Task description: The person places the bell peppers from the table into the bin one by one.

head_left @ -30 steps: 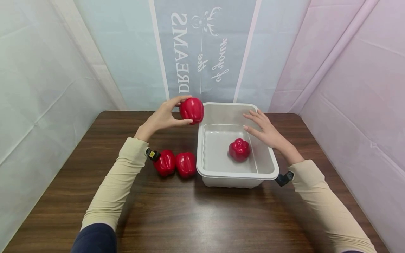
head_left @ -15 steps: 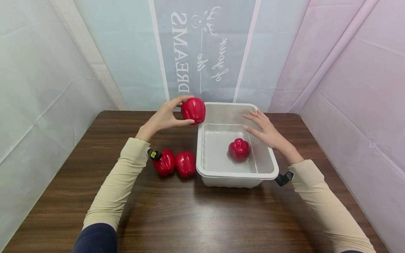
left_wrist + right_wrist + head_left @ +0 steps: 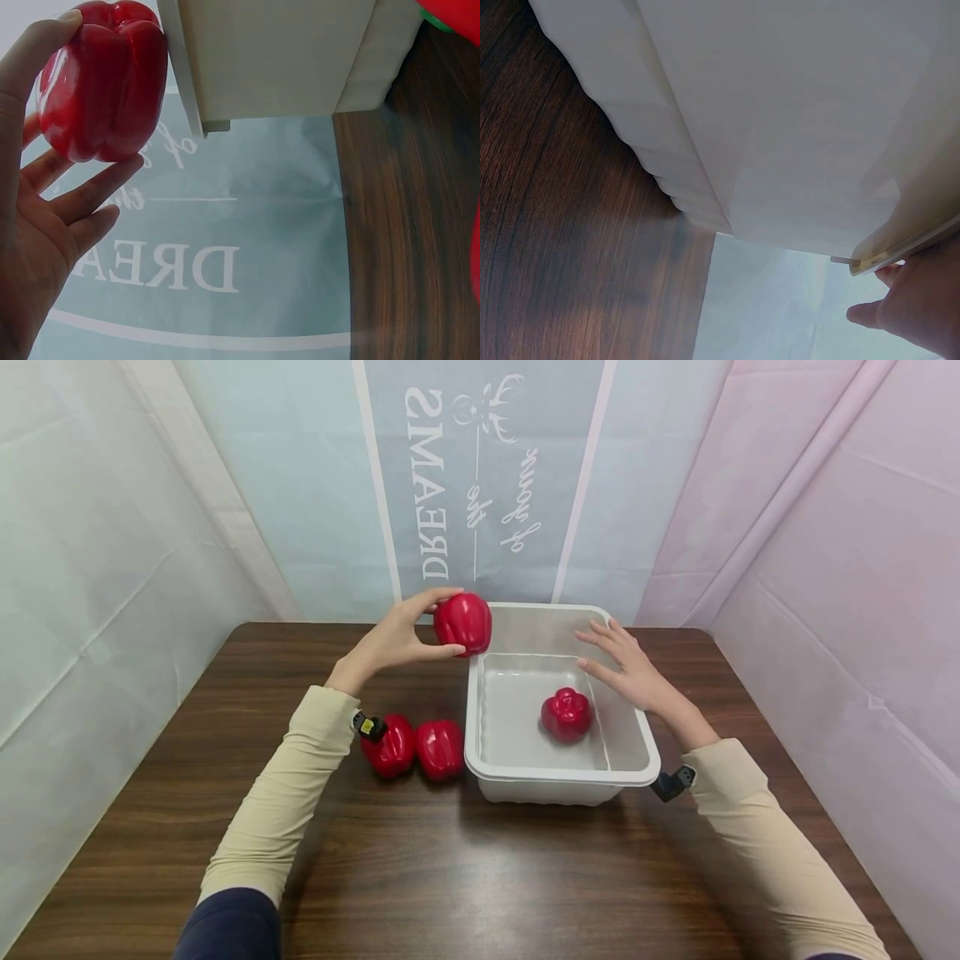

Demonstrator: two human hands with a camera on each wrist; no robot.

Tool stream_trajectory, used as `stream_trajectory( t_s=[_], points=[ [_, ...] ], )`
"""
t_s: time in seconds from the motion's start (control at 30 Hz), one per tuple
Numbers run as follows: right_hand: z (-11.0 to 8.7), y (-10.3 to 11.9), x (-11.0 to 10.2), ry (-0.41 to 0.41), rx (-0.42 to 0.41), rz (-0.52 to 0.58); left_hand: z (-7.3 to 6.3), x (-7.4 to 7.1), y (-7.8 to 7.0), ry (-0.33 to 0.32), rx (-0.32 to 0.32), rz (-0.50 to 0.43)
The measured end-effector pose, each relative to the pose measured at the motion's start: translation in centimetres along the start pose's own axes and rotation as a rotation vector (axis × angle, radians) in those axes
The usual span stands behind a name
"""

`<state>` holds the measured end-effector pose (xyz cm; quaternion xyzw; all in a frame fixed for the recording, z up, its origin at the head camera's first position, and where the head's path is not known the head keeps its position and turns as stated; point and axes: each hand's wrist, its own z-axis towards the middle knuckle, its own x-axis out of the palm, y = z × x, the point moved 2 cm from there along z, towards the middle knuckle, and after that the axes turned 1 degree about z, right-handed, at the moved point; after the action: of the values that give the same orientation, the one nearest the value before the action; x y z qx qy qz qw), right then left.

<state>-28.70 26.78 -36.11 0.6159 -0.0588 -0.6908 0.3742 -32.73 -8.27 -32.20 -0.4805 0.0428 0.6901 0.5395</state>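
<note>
My left hand (image 3: 397, 633) grips a red bell pepper (image 3: 465, 623) between thumb and fingers, raised at the back left corner of the white plastic bin (image 3: 562, 777). In the left wrist view the pepper (image 3: 105, 82) hangs close beside the bin's rim (image 3: 184, 67). Another red bell pepper (image 3: 567, 716) sits on the bin's floor, toward the right. My right hand (image 3: 626, 667) spreads its fingers over the bin's right rim and holds nothing. The right wrist view shows part of that hand (image 3: 919, 300) at the rim, beside the bin's outer wall (image 3: 780, 135).
Two more red bell peppers, one at the left (image 3: 392, 747) and one at the right (image 3: 441, 750), lie side by side against the bin's left side. The dark wooden table (image 3: 420, 877) is enclosed by pale cloth walls at the back (image 3: 315, 485) and sides.
My left hand has shifted slightly to the right with the bell pepper, bringing it over the bin's left rim in the head view. The right hand and the other peppers stay put.
</note>
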Motion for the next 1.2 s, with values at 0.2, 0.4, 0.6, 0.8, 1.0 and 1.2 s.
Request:
stream_trajectory(
  t_s=[0.2,0.4,0.6,0.8,1.0,1.2],
  points=[
    [0.0,0.0,0.0,-0.001,0.002,0.002,0.2,0.1,0.0,0.002,-0.004,0.006],
    [0.0,-0.1,0.0,-0.005,-0.006,-0.003,0.4,0.2,-0.1,-0.002,0.004,0.011],
    [0.1,0.0,-0.1,-0.003,0.001,0.008,0.7,0.2,-0.4,0.001,0.002,0.009],
    [0.1,0.0,-0.1,-0.003,-0.003,0.014,0.9,0.3,-0.4,0.003,-0.002,0.018],
    [0.2,-0.1,0.0,-0.004,-0.001,0.014,1.1,0.4,-0.4,0.012,0.005,0.011],
    [0.2,-0.1,0.0,-0.004,0.000,0.021,1.3,0.6,-0.4,0.026,0.011,0.010]
  ],
)
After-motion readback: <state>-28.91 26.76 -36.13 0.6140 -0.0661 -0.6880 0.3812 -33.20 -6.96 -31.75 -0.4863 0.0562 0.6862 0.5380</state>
